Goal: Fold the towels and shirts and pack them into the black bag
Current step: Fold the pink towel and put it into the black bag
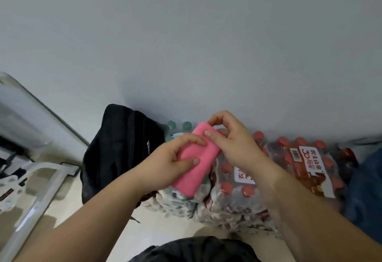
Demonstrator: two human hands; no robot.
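Left hand [172,159] and right hand [233,144] grip the pink towel [206,154], seemingly clear of black bag [115,150].

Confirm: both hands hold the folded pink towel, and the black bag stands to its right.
Wrong on one point: in the head view the black bag stands to the left of the pink towel, not the right. The left hand and right hand hold it.

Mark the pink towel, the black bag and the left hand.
pink towel [195,177]: head view, bare lower half, below the left thumb.
black bag [115,152]: head view, middle of its front panel.
left hand [165,164]: head view, back of the hand.
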